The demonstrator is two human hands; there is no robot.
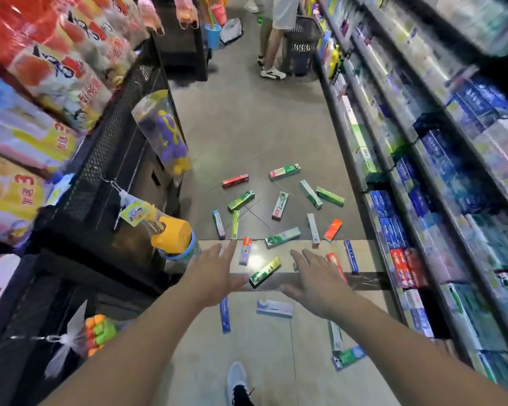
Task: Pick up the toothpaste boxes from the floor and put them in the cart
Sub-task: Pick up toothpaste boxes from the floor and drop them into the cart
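Head view: left hand and right hand stretched forward over floor, fingers spread, holding nothing. Toothpaste boxes scattered across aisle between shelves; green box between hands.

Toothpaste boxes are showing up mostly green, red, white and blue on the grey floor. At 9 o'clock a yellow-capped toy is hanging off black mesh racking; at 3 o'clock shelves are looking blue, white and pale green.
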